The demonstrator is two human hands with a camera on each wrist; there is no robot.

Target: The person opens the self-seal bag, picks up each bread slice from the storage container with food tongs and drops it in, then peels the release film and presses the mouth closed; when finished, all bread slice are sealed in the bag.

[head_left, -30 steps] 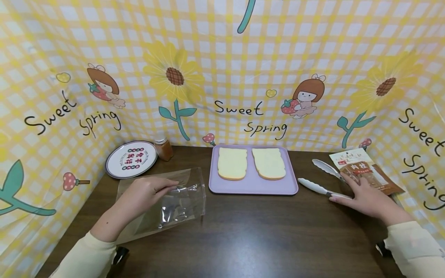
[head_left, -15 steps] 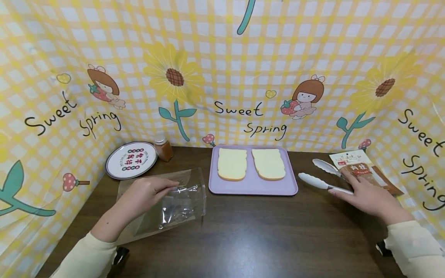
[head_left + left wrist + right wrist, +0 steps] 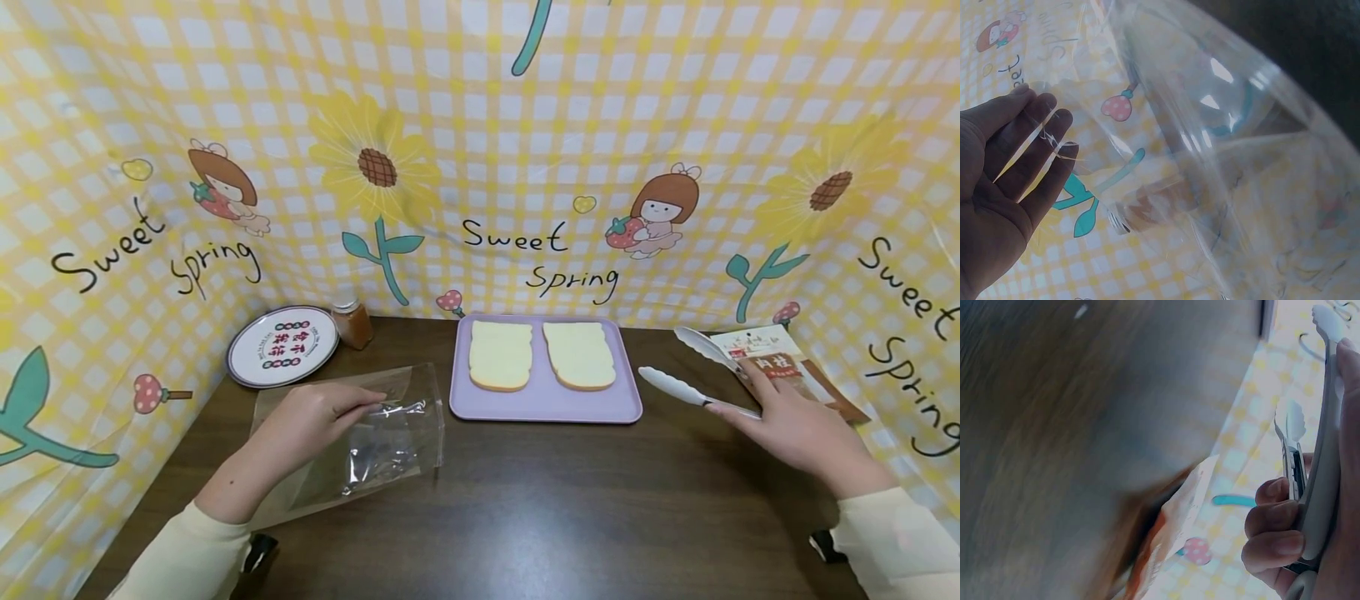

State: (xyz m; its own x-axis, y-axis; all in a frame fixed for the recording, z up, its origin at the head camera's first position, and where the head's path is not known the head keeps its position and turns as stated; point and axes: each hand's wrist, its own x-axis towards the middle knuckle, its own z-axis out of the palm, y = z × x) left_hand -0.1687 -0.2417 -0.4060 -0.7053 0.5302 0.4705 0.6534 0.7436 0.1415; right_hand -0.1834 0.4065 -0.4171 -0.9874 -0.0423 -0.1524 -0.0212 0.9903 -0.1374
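In the head view, my left hand (image 3: 303, 421) pinches the upper side of a clear plastic bag (image 3: 393, 446) between thumb and fingers. The left wrist view shows the see-through film of the bag (image 3: 1229, 125) spreading away from the fingertips. My right hand (image 3: 802, 425) grips a pair of tongs (image 3: 671, 387) with white scalloped tips, their arms spread apart and pointing toward the tray. Seen from the right wrist, several fingers curl round the handle of the tongs (image 3: 1322, 487). Nothing sits between the tips.
Two bread slices (image 3: 501, 356) lie side by side on a lilac tray (image 3: 547, 407) at the table's back middle. A lettered plate (image 3: 251, 354) and a jar of brown powder (image 3: 354, 326) stand back left. A brown-and-white packet (image 3: 828, 387) lies under the right hand. Patterned cloth (image 3: 480, 150) walls the table.
The right hand's fingers have closed round the tongs, and the tongs have shifted slightly up and left, their arms a little wider apart. The left hand and the bag have stayed put.
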